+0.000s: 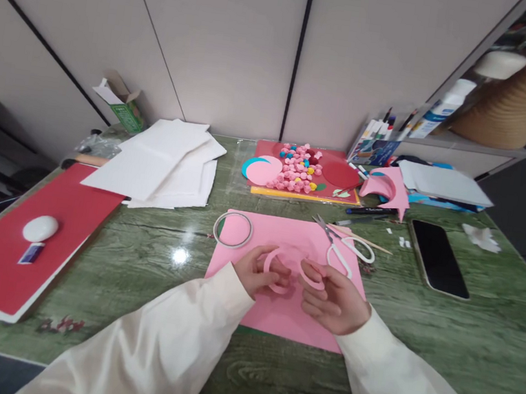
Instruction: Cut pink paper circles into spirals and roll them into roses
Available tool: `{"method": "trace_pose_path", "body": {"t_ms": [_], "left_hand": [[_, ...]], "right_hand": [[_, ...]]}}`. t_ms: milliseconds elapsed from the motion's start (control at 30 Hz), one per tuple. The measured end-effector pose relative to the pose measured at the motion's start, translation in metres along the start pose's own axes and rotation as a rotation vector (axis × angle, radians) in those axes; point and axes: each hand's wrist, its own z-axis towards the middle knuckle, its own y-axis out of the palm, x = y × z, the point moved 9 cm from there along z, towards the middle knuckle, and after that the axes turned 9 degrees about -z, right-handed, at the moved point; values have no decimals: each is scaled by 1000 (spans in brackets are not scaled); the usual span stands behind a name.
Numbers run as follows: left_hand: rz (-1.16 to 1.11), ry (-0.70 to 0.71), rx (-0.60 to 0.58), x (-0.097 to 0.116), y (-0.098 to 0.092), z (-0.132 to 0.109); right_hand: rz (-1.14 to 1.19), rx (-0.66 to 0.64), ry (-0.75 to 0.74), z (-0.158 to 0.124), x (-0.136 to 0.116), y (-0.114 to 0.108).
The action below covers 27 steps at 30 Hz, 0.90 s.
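Both my hands are over a pink sheet of paper [270, 315] lying on the green table. My left hand [257, 273] pinches a pink paper ring [275, 270] at its left side. My right hand [334, 298] pinches a second curled pink strip [310, 275] beside it. The two pink pieces meet between my hands. White scissors [341, 247] lie on the sheet's upper right corner. A roll of clear tape [233, 229] lies at the sheet's upper left corner.
A black phone [438, 257] lies to the right. A red board [10, 253] with a white oval object and a small glue stick lies at left. White sheets [164, 163] are stacked behind. A red tray of pink paper rolls [299, 169] and cut shapes sits at the back.
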Motion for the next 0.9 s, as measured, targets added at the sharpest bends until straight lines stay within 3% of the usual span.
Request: {"method": "trace_pose_path", "body": {"t_ms": [100,300,467,633,767,900], "left_hand": [[132,137,25,11,-2,-2],[705,453,5,45,14,-21],[642,516,-114,54,28,-31],[723,460,-8,52,16,-26],[746,605,-15,64,17,-28],[763,560,16,57,18,-26]], "right_hand": [[36,-28,-67,-1,-3,4],[-96,1,-167,-2,-4,10],[-388,170,-231,0,-6,2],[-647,323,-298,-4,-12,-1],[-408,307,-276,-5,-11,-3],[-134,203,-166,-2,-4,-3]]}}
